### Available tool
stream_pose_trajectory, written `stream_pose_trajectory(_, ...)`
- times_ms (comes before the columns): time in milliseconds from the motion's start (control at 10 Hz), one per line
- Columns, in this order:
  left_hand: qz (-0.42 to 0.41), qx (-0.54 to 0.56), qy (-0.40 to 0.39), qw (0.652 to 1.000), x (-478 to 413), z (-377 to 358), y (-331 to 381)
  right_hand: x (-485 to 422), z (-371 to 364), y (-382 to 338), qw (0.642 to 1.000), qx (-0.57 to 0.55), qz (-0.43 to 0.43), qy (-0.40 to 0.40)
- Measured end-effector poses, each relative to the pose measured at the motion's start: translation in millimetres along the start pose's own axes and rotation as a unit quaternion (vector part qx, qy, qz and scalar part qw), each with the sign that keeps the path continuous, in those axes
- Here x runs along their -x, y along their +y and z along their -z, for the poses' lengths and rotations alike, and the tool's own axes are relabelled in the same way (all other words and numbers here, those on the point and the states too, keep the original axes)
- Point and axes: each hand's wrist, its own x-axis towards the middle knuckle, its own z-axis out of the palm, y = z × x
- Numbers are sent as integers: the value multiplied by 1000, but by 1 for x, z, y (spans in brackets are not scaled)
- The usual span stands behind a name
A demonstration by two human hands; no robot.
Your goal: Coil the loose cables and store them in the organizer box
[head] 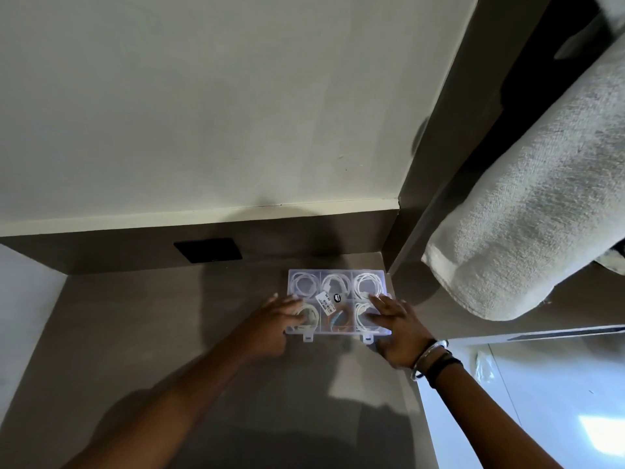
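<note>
Both hands (338, 319) partly cover the closed organizer box (338, 282).

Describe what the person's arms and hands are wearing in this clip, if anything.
Both forearms are bare, with no sleeves in view. The left hand carries no visible jewellery or glove. The right hand is also ungloved, but its wrist wears a silver bangle and, just behind it, a dark band. No rings can be made out at this resolution.

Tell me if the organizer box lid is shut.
Shut: the clear lid lies flat over the coiled cables, both hands pressing it; its front latches look unfastened.
</note>
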Motion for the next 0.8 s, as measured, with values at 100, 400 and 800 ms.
stream_pose_trajectory(100, -3, 26, 18, 1000, 2, -16, 10, -1, -6, 1, 999, 34, -13, -7)
stream_pose_trajectory(400, -20, -165, 194, 967, -8, -55, 34, -17, -7, -2, 984, 171, 38, -14)
stream_pose_trajectory(800, 30, -206, 181, 961, -4, -48, 54, -5, -7, -35, 974, 217, 32, 50)
